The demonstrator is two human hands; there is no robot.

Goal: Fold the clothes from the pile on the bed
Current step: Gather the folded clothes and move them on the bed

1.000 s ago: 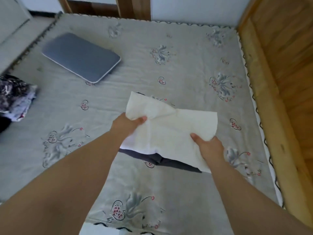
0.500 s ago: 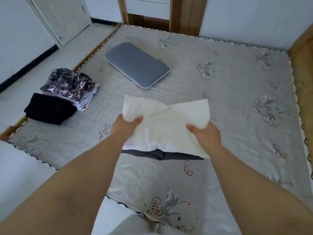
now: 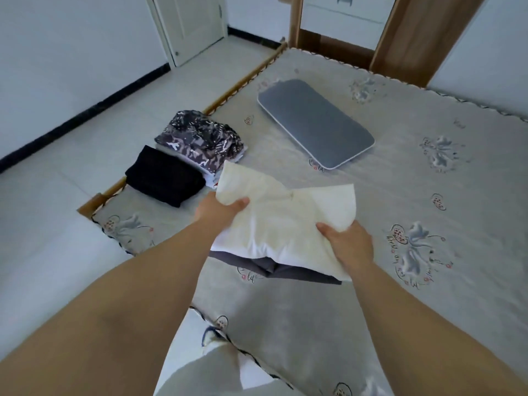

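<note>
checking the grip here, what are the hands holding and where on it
Both hold the folded cream garment: the left hand pinches its left edge, the right hand pinches its near right edge.

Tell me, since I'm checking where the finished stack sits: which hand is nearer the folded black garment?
Left. The left hand is just right of the black garment; the right hand is farther right.

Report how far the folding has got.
Done: a black garment and a patterned one lie folded at the bed's left edge. In hand: the left hand and right hand hold a folded white garment. Left: a dark grey garment beneath it.
</note>
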